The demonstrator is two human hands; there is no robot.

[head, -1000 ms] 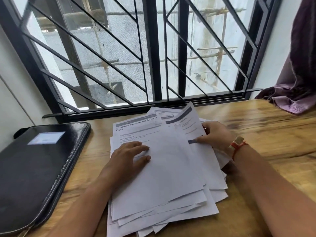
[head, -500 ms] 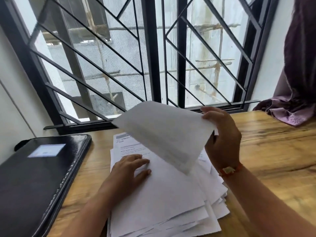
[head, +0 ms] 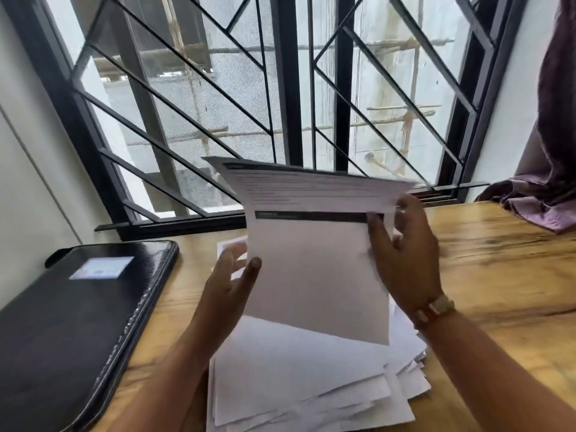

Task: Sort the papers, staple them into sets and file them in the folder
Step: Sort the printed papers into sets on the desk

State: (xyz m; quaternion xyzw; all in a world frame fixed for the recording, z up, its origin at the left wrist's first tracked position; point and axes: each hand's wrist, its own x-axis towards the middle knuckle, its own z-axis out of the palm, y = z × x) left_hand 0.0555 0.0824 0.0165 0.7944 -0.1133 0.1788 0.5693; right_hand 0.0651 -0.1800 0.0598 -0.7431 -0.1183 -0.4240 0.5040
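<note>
Head view: left hand (head: 227, 285) is pinching the left edge of the lifted sheets (head: 318, 275), right hand (head: 405, 260) the right, long axis upright over the pile (head: 296, 385) on the counter (head: 498, 291); folder (head: 78, 322) is lying closed off left, nearer the left hand

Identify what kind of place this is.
Probably a home or small-office desk: a wooden table against a barred window, with a black folder and loose papers on it.
</note>
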